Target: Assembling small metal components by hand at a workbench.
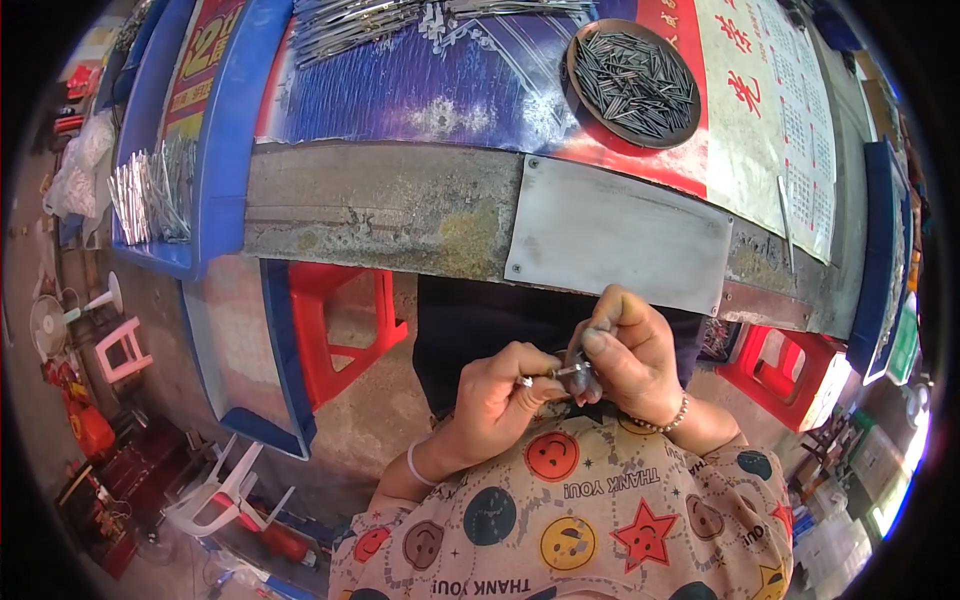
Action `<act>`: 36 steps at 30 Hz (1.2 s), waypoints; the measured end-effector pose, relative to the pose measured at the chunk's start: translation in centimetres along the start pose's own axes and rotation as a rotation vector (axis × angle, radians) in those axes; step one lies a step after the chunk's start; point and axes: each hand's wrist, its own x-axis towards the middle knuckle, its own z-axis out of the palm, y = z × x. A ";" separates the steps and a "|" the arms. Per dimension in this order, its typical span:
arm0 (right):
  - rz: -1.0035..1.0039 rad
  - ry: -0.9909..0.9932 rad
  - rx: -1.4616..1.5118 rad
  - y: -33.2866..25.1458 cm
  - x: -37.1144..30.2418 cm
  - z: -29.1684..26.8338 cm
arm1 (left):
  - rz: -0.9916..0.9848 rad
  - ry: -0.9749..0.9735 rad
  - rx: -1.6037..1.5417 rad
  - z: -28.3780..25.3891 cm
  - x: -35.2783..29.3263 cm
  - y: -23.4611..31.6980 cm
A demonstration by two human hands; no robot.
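Note:
My left hand (500,395) pinches a thin silvery metal rod (570,371) between thumb and fingers, just in front of my body. Its shiny end pokes out at the left by the thumb. At the rod's other end, my right hand (635,360) is closed, thumb against bent forefinger, on a small metal piece whose exact kind I cannot make out. Both hands hover close together below the bench edge. Above them, a bare metal plate (620,235) is screwed to that edge. A round brown dish (608,124) full of dark pointed metal pins (640,85) stands farther back.
Silvery rods (350,25) are heaped at the bench's far left. A blue tray (225,150) holds more rods at left; another blue tray (880,250) stands at right. One thin rod (786,225) lies on the printed sheet. Red stools (340,370) (790,385) stand below.

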 end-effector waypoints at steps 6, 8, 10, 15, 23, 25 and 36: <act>-0.029 0.010 0.033 -0.2 0.0 0.1 | 0.006 -0.022 -0.029 0.2 0.3 0.1; -0.133 0.016 0.051 -0.5 0.2 -0.2 | -0.013 -0.032 -0.069 0.2 0.4 0.1; -0.228 0.061 -0.074 -1.7 0.3 -0.8 | -0.132 -0.075 -0.238 0.1 0.3 -0.1; -0.372 0.274 -0.520 -7.3 1.1 -1.5 | -0.168 -0.040 -0.400 0.1 0.1 -0.4; -0.663 0.283 -1.279 -12.9 7.1 -5.2 | -0.074 0.040 -0.345 1.0 0.7 0.6; -0.672 0.317 -1.370 -13.6 6.1 -5.0 | -0.052 0.071 -0.339 1.3 0.9 0.8; -0.253 0.717 -1.981 -14.6 -2.3 -11.9 | -0.107 0.055 -0.233 1.8 2.6 0.3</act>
